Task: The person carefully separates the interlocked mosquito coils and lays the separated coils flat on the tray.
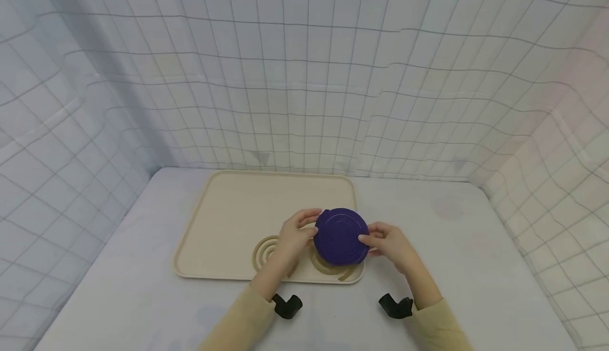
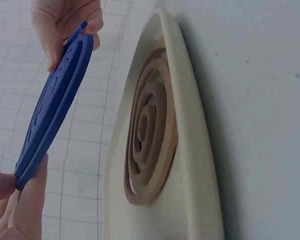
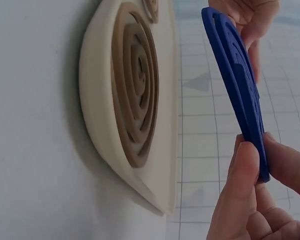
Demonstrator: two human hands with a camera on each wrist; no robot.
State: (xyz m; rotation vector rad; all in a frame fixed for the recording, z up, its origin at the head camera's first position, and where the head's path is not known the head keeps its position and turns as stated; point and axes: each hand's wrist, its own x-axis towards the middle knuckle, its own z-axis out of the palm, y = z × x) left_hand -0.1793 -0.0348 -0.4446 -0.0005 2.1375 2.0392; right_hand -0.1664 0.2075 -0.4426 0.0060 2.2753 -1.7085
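Note:
A flat disc of blue mosquito coils [image 1: 340, 236], wound in a tight spiral with a short end sticking out at the edge, is held up over the near right corner of the tray. My left hand [image 1: 292, 239] pinches its left edge between thumb and fingers. On the opposite edge, my right hand [image 1: 391, 244] grips it the same way. Seen from the left wrist, the blue disc [image 2: 57, 105] stands tilted, well above the tray. Beneath it lies a brown coil [image 3: 119, 75], partly covered by the disc in the head view. A second brown coil [image 1: 259, 253] sits beside it, partly behind my left forearm.
The cream tray [image 1: 266, 197] with a raised rim rests on a white table [image 1: 428, 208]. Gridded white fabric [image 1: 314, 76] walls the table at the back and sides. Dark wrist-worn devices [image 1: 288, 307] show at both sleeves.

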